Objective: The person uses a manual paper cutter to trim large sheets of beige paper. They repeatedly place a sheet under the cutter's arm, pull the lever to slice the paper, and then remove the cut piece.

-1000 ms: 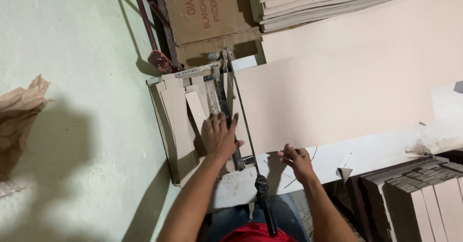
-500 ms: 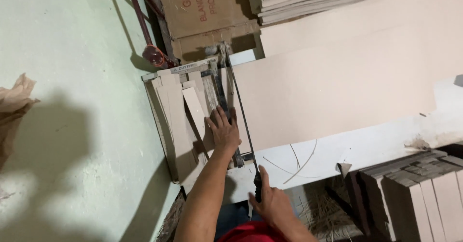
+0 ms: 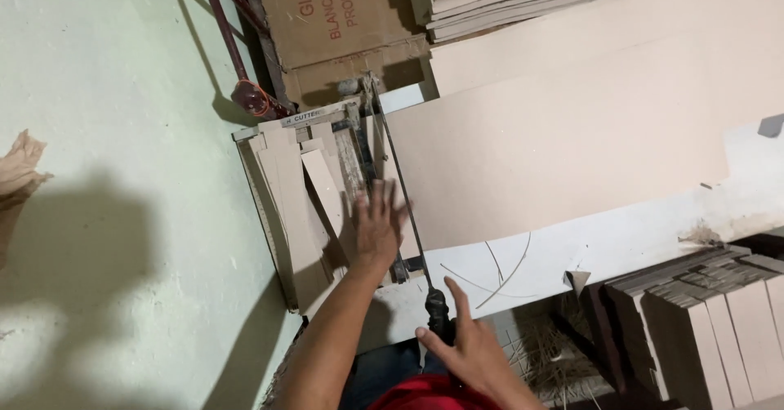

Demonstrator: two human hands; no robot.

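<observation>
Now left hand (image 3: 377, 230) fingers splayed flat on the card sheet (image 3: 555, 149), right hand (image 3: 465, 340) fingers loosely around the cutter handle (image 3: 438, 310)

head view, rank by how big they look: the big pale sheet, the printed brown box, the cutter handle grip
1. pale sheet
2. brown box, partly cut off by the frame
3. handle grip, partly covered by the right hand

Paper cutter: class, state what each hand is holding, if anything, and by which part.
The right hand grips the cutter's lever arm by its black handle. The left hand holds nothing; it lies flat on the cardboard sheet.
</observation>
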